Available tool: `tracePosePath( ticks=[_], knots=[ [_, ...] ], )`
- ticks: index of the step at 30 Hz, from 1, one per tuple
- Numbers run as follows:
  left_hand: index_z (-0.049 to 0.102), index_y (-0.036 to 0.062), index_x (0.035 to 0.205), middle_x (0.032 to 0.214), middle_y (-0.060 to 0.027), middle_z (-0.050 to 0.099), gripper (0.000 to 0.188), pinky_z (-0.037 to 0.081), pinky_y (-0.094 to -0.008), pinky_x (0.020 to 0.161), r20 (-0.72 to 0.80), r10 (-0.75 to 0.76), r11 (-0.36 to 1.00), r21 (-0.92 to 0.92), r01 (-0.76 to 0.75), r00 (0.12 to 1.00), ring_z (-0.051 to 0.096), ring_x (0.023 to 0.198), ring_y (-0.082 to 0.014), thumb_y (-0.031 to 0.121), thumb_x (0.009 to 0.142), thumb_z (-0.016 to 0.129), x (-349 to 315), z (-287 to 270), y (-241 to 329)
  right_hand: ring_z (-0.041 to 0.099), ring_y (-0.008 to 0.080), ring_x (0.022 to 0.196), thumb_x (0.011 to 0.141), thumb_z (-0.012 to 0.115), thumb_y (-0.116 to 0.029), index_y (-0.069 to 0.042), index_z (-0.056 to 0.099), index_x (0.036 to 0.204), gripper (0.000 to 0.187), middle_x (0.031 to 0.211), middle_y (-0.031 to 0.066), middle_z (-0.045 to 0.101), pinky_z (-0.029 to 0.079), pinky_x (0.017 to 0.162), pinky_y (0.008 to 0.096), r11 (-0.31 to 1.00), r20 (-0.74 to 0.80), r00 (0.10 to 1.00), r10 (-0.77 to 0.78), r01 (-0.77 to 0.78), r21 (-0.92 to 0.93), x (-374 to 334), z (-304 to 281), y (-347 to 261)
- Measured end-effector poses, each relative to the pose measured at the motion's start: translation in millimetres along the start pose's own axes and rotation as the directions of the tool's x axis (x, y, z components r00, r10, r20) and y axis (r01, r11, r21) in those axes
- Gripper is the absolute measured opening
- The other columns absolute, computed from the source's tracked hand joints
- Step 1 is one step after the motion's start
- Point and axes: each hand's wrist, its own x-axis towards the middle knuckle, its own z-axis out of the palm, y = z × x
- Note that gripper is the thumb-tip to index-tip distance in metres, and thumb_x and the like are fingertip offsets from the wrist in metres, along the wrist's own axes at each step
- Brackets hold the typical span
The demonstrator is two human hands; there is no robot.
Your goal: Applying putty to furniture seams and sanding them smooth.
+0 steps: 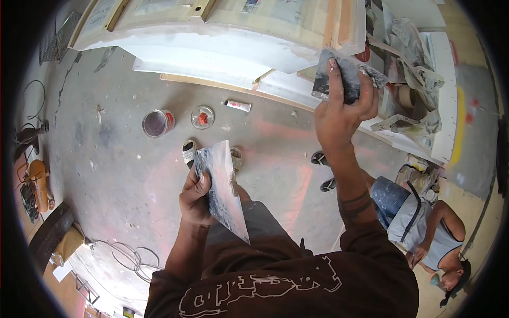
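My left hand (pixel 195 200) grips a thin flat putty board (pixel 225 185), tilted in front of my body. Dark smears cover its left part, and pale pinkish putty lies along the right. My right hand (pixel 350 103) is raised and closed round a grey-black smeared flat spreader (pixel 347 74), two fingers laid over its face. That spreader is at the right end of a long white-coated panel (pixel 212 47) with a wooden frame; whether its edge touches the panel I cannot tell.
On the concrete floor (pixel 122 185) stand an open can (pixel 158 123), a round clear lid (pixel 202 117) with orange-red paste, and a white tube (pixel 237 106). Crumpled masking paper (pixel 419 69) hangs at the right. Another person (pixel 424 222) is at the lower right. A cable (pixel 132 257) coils at lower left.
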Motion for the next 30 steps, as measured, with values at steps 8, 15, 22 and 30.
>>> tracePosePath(
  ticks=[8, 15, 22, 30],
  knots=[
    [0.048, -0.0018, 0.136, 0.116, -0.0138, 0.066, 0.046, 0.054, -0.0347, 0.087, 0.137, -0.03, 0.999, -0.035, 0.035, 0.99, 0.067, 0.099, -0.0228, 0.016, 0.096, 0.062, -0.3, -11.4, 5.1, 0.033, 0.0414, 0.123, 0.072, 0.063, 0.009, -0.024, 0.064, 0.133, 0.07, 0.14, 0.0183, 0.039, 0.032, 0.108, 0.0498, 0.999, 0.149, 0.989, -0.009, 0.003, 0.042, -15.2, -2.2, 0.8],
    [0.051, -0.002, 0.126, 0.092, -0.0155, 0.065, 0.038, 0.059, -0.037, 0.055, -0.161, -0.102, 0.994, -0.062, 0.093, 0.982, 0.068, 0.065, -0.0264, 0.021, 0.097, 0.059, 1.4, 17.0, 5.1, 0.038, 0.0407, 0.128, 0.071, 0.07, 0.002, -0.022, 0.058, 0.138, 0.072, 0.139, 0.0174, 0.04, 0.039, 0.105, 0.0517, 0.973, 0.586, 0.81, -0.02, -0.12, 0.199, -16.0, -67.1, -7.3],
    [0.046, 0.0013, 0.139, 0.126, -0.0136, 0.061, 0.05, 0.051, -0.0388, 0.096, 0.059, -0.252, 0.958, 0.155, 0.24, 0.966, 0.063, 0.112, -0.0239, 0.018, 0.096, 0.064, 1.2, 30.8, -16.1, 0.046, 0.027, 0.123, 0.073, 0.083, -0.021, -0.052, 0.062, 0.122, 0.062, 0.132, 0.0035, 0.046, 0.056, 0.094, 0.0472, 0.435, 0.045, 0.938, -0.344, 0.117, 0.893, -36.3, -118.1, -48.2],
    [0.046, 0.0012, 0.137, 0.124, -0.0166, 0.061, 0.054, 0.055, -0.0376, 0.086, 0.317, -0.107, 0.985, 0.16, 0.058, 0.942, 0.067, 0.101, -0.0261, 0.019, 0.092, 0.068, -12.1, 20.2, 4.3, 0.045, 0.0313, 0.123, 0.076, 0.078, -0.018, -0.043, 0.062, 0.125, 0.057, 0.135, 0.0066, 0.046, 0.044, 0.104, 0.0478, 0.715, 0.449, 0.789, -0.421, -0.016, 0.698, -69.6, -76.5, -9.0]
  ],
)
